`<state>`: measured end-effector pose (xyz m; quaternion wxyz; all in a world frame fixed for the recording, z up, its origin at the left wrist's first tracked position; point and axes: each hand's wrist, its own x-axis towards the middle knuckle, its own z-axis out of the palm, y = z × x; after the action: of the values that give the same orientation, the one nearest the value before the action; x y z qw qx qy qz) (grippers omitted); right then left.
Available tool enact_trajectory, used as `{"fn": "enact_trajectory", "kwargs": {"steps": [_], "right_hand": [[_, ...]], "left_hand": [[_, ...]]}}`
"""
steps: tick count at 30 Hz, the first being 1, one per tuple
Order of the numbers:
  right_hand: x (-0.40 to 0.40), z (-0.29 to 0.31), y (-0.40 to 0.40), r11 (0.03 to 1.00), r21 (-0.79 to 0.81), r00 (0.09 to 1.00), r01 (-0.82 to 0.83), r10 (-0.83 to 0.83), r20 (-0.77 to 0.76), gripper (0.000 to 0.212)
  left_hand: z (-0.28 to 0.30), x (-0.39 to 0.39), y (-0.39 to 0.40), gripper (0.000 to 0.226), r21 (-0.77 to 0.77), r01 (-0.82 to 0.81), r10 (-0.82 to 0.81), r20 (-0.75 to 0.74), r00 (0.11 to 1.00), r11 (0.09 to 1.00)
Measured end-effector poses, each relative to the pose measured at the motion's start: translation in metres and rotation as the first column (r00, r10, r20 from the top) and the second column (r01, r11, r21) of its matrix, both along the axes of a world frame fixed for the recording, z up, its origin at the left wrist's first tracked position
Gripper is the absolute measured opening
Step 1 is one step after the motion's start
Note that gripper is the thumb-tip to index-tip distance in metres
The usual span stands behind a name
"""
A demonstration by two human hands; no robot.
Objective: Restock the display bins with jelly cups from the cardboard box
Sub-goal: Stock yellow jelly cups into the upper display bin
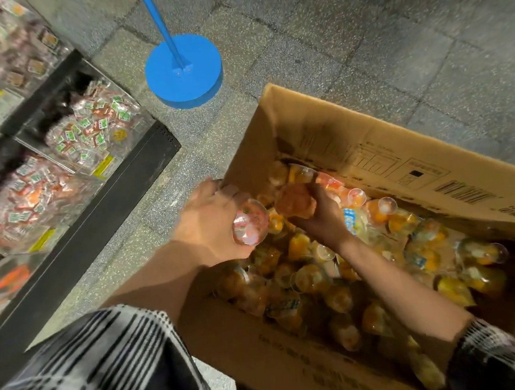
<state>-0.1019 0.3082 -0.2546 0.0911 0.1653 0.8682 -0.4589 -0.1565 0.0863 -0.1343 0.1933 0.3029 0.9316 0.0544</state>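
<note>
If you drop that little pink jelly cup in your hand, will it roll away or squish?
The pink jelly cup in the left hand looks round with a clear plastic wall, so it would probably roll. The shiny plastic may be slippery. It seems stiff enough to keep its shape, though a hard fall might crack it.

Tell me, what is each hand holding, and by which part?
Left hand grips a pinkish jelly cup round its side; right hand grips an orange-red cup from below.

head view, steeply down, near box [355, 141]
</note>
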Motion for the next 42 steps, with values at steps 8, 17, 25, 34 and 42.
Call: {"fn": "enact_trajectory", "kwargs": {"steps": [8,17,25,34,42], "right_hand": [[0.07,0.12,-0.002,0.951,-0.267,0.979,0.153,-0.183,-0.09,0.061],[0.173,0.229,-0.01,0.884,-0.181,0.869,0.431,-0.46,-0.18,0.071],[0.295,0.316,-0.026,0.57,-0.153,0.477,0.807,-0.783,-0.4,0.069],[0.478,0.369,-0.052,0.092,-0.312,-0.073,0.946,-0.875,-0.478,0.07],[0.68,0.38,-0.105,-0.257,-0.398,-0.438,0.881,-0.761,-0.478,0.069]], "left_hand": [[0.008,0.009,0.003,0.088,0.116,0.041,-0.028,-0.106,0.994,0.992],[0.082,0.097,0.041,0.072,0.748,-0.15,-0.019,0.213,0.977,0.647],[0.163,0.218,0.109,0.089,0.871,-0.308,-0.204,0.404,0.892,0.382],[0.222,0.398,0.165,0.092,0.931,-0.056,-0.588,0.274,0.761,0.362],[0.243,0.613,0.156,0.1,0.878,0.004,-0.812,0.441,0.383,0.479]]}}
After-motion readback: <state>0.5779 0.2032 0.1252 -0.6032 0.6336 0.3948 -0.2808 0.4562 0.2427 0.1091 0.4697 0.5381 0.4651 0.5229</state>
